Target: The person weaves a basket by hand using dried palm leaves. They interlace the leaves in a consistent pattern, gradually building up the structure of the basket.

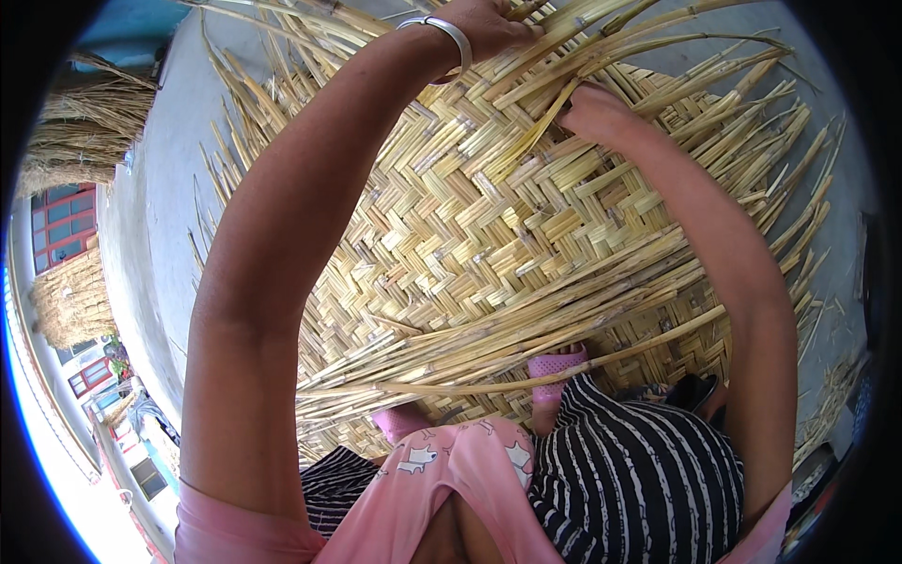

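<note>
A large mat of split reeds, woven in a slanting pattern, spreads in front of me. Long loose reed ends fan out from its far and side edges. My left hand, with a silver bangle at the wrist, reaches to the far part of the mat. Its fingers close around reed strips near the upper edge of the view. Closer and to the right, my right hand is curled at the weave beside a bent yellowish strip. Raised reeds partly cover its fingertips.
A bundle of loose reeds lies across the mat's near part, close to my pink shoes. Grey concrete floor surrounds the mat. Stacked dry stalks stand at the far left, near red-framed windows. Scraps lie at right.
</note>
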The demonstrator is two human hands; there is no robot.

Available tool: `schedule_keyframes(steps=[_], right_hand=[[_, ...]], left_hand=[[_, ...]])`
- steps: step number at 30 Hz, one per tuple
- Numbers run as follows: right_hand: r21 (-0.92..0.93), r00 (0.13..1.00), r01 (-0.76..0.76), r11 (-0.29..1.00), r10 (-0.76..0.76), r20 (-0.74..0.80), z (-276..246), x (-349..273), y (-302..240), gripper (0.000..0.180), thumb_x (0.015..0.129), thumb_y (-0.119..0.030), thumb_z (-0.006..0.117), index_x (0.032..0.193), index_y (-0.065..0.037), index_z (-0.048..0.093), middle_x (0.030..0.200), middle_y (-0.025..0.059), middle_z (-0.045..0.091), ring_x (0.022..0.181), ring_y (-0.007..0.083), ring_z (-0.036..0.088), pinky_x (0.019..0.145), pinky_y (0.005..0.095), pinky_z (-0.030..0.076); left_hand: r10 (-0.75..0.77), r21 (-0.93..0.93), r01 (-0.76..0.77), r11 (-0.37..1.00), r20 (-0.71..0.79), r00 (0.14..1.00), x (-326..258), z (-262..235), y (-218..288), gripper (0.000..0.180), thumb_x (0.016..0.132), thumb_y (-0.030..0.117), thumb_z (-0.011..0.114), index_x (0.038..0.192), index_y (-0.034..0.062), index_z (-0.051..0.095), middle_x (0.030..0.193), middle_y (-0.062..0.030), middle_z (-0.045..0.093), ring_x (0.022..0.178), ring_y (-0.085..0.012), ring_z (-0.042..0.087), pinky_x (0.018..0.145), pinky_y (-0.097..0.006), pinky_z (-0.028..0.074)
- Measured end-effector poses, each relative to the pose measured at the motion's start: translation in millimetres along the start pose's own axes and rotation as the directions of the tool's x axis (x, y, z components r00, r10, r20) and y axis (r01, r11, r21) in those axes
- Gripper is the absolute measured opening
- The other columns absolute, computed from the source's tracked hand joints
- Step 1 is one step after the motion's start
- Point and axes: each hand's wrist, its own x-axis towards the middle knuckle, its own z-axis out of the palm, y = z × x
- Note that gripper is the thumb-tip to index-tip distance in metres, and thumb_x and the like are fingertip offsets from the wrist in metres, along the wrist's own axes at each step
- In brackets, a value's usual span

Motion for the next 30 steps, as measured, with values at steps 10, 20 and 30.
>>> schedule_keyframes(steps=[10,20,30], right_hand=[[0.150,0.986,-0.078,0.986,0.054,0.160,2.5,16.5,3.7,0.050,0.077,-0.036,0.058,0.111,0.000,0.060,0.112,0.0208,0.060,0.100,0.0329,0.059,0.087,0.0365,0.044],[0.317,0.996,-0.082,0.945,0.089,-0.006,9.4,-0.7,0.0,0.054,0.080,-0.043,0.054,0.117,-0.004,0.058,0.122,0.0203,0.055,0.113,0.0346,0.051,0.095,0.0380,0.040],[0.209,0.897,-0.131,0.969,0.205,-0.392,17.8,-29.1,-13.5,0.033,0.074,-0.032,0.063,0.096,-0.007,0.065,0.094,0.0186,0.065,0.086,0.0384,0.061,0.079,0.0446,0.049]], left_hand=[[-0.007,0.045,0.008,0.999,-0.004,1.000,-0.2,1.7,-4.6,0.044,0.078,0.040,0.068,0.101,0.0025,0.064,0.083,-0.0103,0.064,0.077,-0.0197,0.060,0.071,-0.034,0.046],[-0.041,0.083,0.043,0.996,-0.024,0.999,-13.6,-5.0,9.8,0.052,0.080,0.043,0.066,0.111,0.0012,0.061,0.096,-0.0127,0.066,0.089,-0.0217,0.061,0.082,-0.033,0.045],[-0.040,-0.095,0.036,0.995,-0.038,0.998,-12.7,-2.7,7.9,0.040,0.081,0.036,0.068,0.097,0.0003,0.063,0.084,-0.0094,0.064,0.078,-0.0168,0.058,0.074,-0.030,0.046]])
